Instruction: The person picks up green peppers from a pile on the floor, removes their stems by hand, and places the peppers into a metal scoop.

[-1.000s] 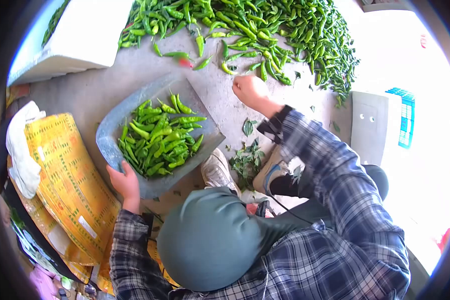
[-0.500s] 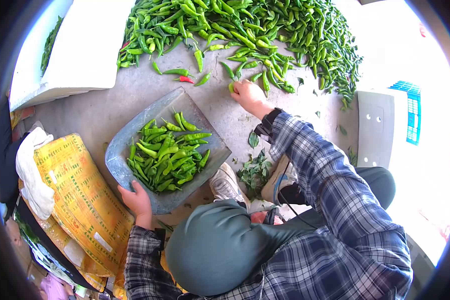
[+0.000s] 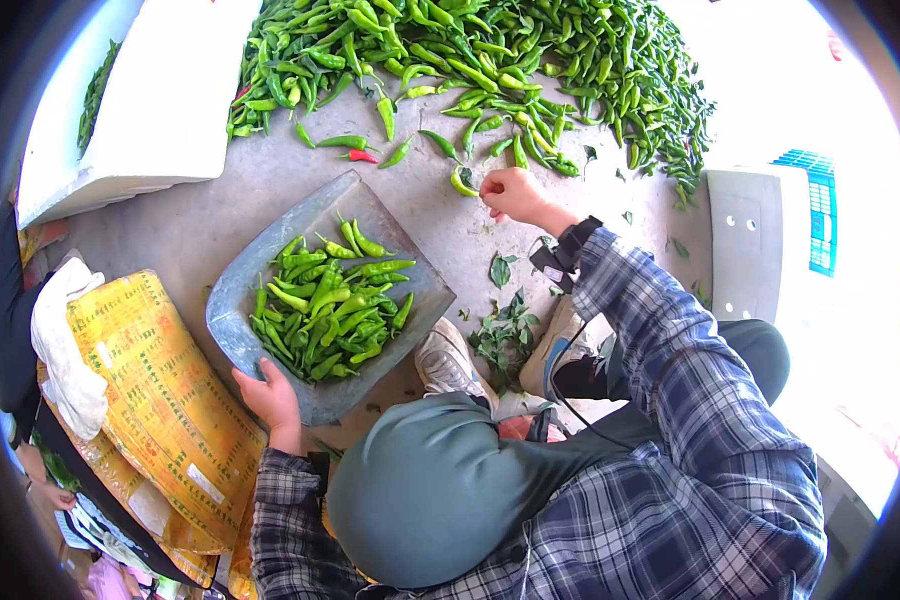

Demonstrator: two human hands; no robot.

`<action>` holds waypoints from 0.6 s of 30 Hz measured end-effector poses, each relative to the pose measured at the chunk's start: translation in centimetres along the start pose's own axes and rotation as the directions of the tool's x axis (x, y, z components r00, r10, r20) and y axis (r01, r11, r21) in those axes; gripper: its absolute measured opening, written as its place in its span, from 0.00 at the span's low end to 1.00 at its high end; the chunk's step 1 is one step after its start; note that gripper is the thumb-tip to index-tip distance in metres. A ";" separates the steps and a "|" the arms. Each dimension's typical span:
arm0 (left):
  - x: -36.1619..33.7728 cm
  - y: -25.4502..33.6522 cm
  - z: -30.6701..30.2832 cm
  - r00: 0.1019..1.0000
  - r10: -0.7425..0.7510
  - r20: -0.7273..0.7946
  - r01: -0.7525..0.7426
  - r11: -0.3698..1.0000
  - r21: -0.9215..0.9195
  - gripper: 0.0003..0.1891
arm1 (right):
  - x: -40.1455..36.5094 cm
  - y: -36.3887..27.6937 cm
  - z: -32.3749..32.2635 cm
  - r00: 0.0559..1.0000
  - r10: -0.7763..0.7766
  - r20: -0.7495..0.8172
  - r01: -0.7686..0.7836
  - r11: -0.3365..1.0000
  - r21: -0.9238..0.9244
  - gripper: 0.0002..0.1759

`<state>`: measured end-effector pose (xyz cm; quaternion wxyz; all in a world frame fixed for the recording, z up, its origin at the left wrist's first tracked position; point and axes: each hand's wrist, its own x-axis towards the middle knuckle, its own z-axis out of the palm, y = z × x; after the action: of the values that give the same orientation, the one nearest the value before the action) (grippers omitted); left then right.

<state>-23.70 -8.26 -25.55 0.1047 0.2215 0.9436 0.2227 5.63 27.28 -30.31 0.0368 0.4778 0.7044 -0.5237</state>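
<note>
My left hand (image 3: 273, 402) grips the near-left rim of a grey scoop (image 3: 245, 265), its thumb over the edge. Green chili peppers (image 3: 325, 315) lie heaped inside the scoop. My right hand (image 3: 520, 196) is over the concrete floor beyond the scoop, fingers curled and tips together; whether anything is between them I cannot make out. Just left of those fingertips lies a curved, light-green chili pepper (image 3: 462, 182) with a dark leafy bit on it. Ahead, a large pile of green chili peppers (image 3: 470, 45) spreads over the floor, and a red chili (image 3: 358, 156) lies at its near edge.
A white foam box (image 3: 185, 110) stands at the left. Yellow-taped cartons (image 3: 160, 380) with a white cloth (image 3: 65, 340) are nearer me. Loose leaves (image 3: 507, 335) lie between my shoes. At right are a grey plastic piece (image 3: 745, 240) and a blue crate (image 3: 820, 215). Another person's hand shows at lower left.
My right hand has drawn slightly right and toward me, off the light-green chili pepper at its fingertips, which now lies beside them. My left hand stays on the scoop.
</note>
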 end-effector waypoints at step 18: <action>-0.1 -0.3 0.1 1.000 -0.002 0.009 0.002 1.000 0.022 0.22 | 0.8 -2.8 -0.5 0.997 -0.003 -0.072 -0.051 0.676 -0.735 0.07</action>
<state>-23.73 -8.52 -25.80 0.1065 0.2226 0.9458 0.2111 3.45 28.20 -28.58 0.2089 0.4492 0.8499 -0.1792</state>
